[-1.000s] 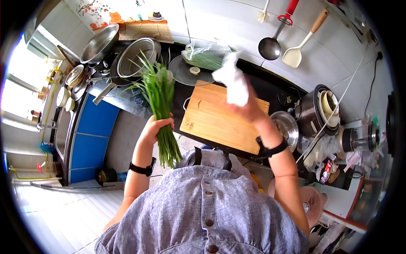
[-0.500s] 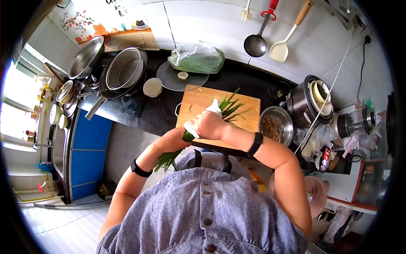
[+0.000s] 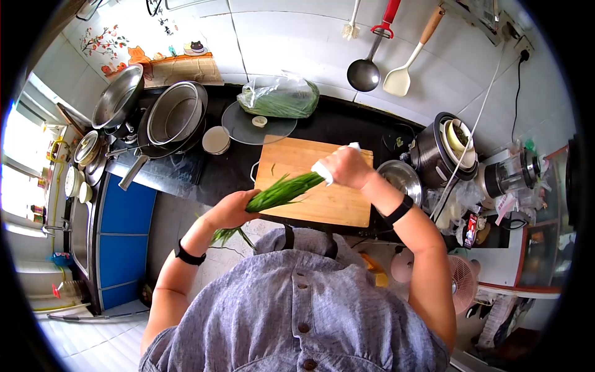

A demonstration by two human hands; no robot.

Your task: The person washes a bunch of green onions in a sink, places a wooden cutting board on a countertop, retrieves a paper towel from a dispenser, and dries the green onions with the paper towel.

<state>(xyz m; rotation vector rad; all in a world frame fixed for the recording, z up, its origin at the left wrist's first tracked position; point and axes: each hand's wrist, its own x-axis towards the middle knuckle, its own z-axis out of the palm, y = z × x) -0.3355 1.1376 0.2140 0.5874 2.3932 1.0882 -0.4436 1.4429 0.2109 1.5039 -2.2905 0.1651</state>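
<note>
My left hand (image 3: 231, 209) is closed around a bunch of green chives (image 3: 282, 192), with some stalks trailing out below it. The bunch slants up to the right, above the front left part of a wooden cutting board (image 3: 347, 204). At its upper right end, my right hand (image 3: 348, 167) grips a white paper towel (image 3: 321, 172). The towel meets the end of the stalks; whether the fingers also hold the stalks is hidden. A few green bits lie on the board.
Behind the board are a glass lid (image 3: 238, 127) and a plastic bag of greens (image 3: 279, 102). A steel bowl (image 3: 400, 178) sits at the right, near a dark cooker (image 3: 431, 158). Pans (image 3: 176, 115) and a small white bowl (image 3: 215, 141) are at the left.
My right hand with the paper towel has slid right along the chives, away from my left hand, leaving the stalks between them bare. The view has shifted slightly.
</note>
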